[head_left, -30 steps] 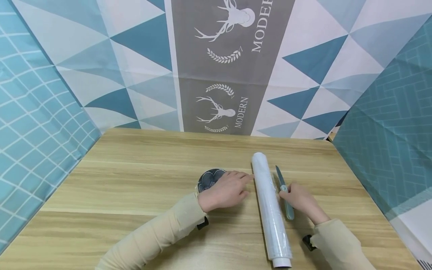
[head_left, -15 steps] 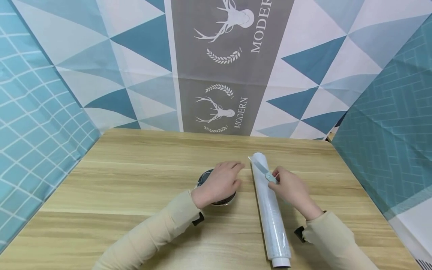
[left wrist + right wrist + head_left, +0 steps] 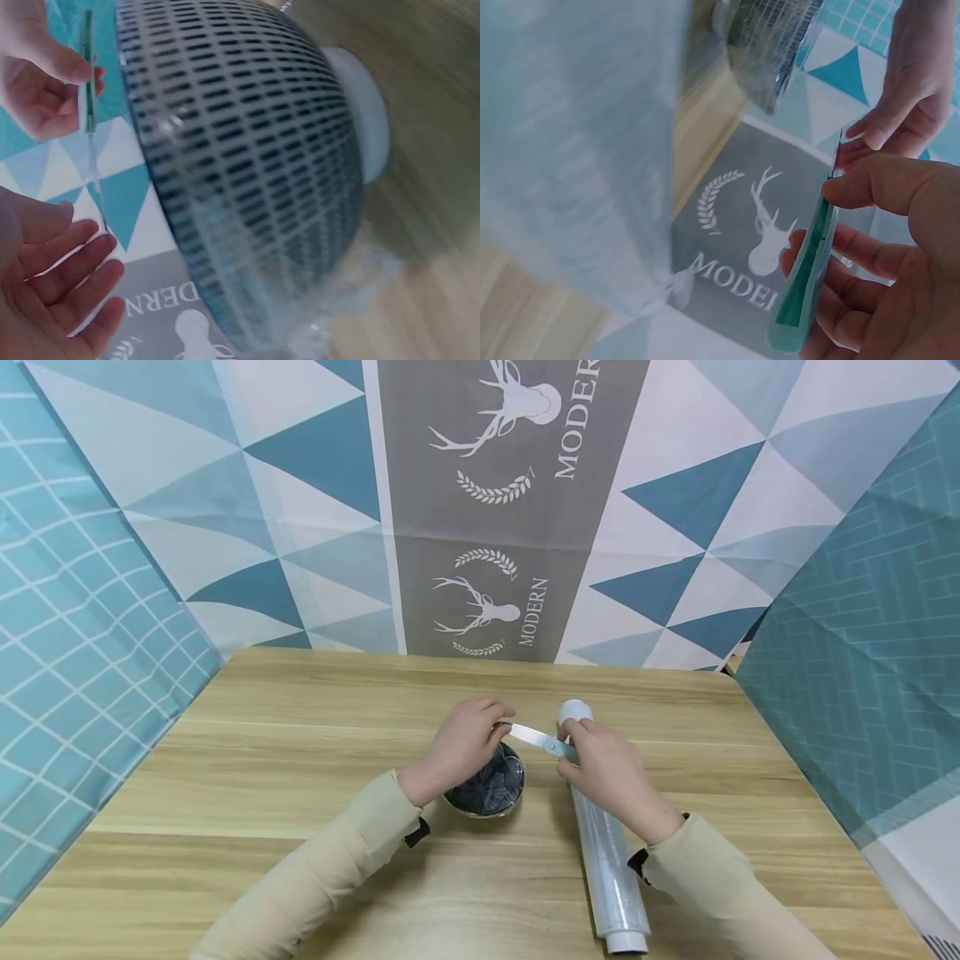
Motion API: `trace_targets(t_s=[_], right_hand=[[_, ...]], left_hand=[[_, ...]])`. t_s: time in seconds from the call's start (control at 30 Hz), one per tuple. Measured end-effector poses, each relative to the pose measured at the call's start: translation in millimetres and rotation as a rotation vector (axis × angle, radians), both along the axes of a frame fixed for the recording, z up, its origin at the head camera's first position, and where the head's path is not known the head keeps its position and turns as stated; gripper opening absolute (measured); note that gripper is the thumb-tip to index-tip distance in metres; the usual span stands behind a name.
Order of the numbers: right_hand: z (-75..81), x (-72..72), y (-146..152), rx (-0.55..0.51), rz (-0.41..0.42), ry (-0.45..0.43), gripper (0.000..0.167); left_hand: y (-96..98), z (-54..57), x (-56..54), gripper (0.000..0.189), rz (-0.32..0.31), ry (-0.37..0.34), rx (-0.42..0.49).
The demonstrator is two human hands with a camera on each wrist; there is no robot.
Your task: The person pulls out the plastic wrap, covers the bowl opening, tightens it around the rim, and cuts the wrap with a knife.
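Note:
My right hand pinches the green handle of a folding knife between thumb and fingers. Its blade is unfolded and points left over the far rim of the bowl. At the blade's tip is my left hand, thumb and loosely bent fingers apart in the left wrist view; whether a fingertip touches the blade I cannot tell. Below it stands a dark-patterned bowl with clear film over it, some of it crumpled on the outside. A roll of cling film lies under and beside my right hand.
The wooden table ends at a back wall hung with a patterned cloth. Blue cloths hang at the left and right sides. The cling film roll runs from front to back on the right half of the table.
My right hand has carried the knife leftward across the roll, turning its blade to point left. My left hand has drawn back left and away from the roll, uncovering more of the bowl.

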State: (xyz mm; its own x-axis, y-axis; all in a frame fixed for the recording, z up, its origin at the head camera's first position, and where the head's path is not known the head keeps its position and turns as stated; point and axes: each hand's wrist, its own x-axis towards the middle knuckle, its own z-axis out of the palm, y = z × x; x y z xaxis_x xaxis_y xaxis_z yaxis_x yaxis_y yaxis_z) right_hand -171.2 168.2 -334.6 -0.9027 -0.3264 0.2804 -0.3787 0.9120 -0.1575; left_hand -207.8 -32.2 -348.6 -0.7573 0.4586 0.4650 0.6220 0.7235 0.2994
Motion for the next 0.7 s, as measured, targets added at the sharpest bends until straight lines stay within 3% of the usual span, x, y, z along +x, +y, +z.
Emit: trace_targets(t_s=[0.2,0.37,0.57,0.7], right_hand=[[1.0,-0.6,-12,0.018,0.054,0.110,0.020],[0.9,-3.4,-18,-0.011,0.084,0.154,0.018],[5.3,-5.9,-22,-0.028,0.081,0.095,0.017],[8.6,-9.3,-21,-0.049,0.125,0.036,0.016]], left_hand=[[-10.6,-4.3,0.1,0.006,-0.013,-0.028,0.077],[-14.8,-1.0,3.6,0.004,-0.005,-0.067,0.125],[-19.5,3.3,6.6,0.004,-0.006,-0.006,0.123],[-22.4,2.5,6.8,0.004,-0.016,0.052,0.117]])
